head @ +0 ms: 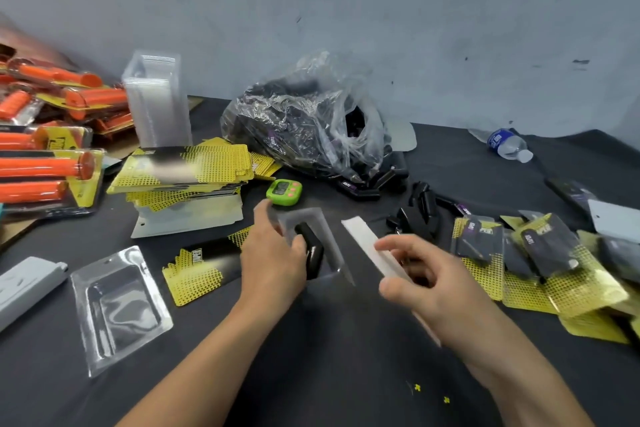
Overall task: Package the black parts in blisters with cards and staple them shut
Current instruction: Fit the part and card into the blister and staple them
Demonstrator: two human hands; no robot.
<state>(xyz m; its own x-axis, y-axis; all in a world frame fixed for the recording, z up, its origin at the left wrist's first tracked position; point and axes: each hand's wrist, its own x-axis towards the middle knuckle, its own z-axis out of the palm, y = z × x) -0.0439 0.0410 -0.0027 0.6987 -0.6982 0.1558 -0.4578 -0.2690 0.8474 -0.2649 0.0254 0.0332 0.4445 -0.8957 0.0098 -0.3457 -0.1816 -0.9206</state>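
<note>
Left hand (273, 253) grips the blister (313, 220), part (313, 253) seated inside, near centre; right hand (427, 282) pinches the card (363, 243) just right; a skewed insertion could tip the part out.

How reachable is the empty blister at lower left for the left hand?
Probably yes: the empty blister lies flat left of the left hand, only a flat card between. But that hand grips a loaded blister with a black part, so it must put that down.
</note>
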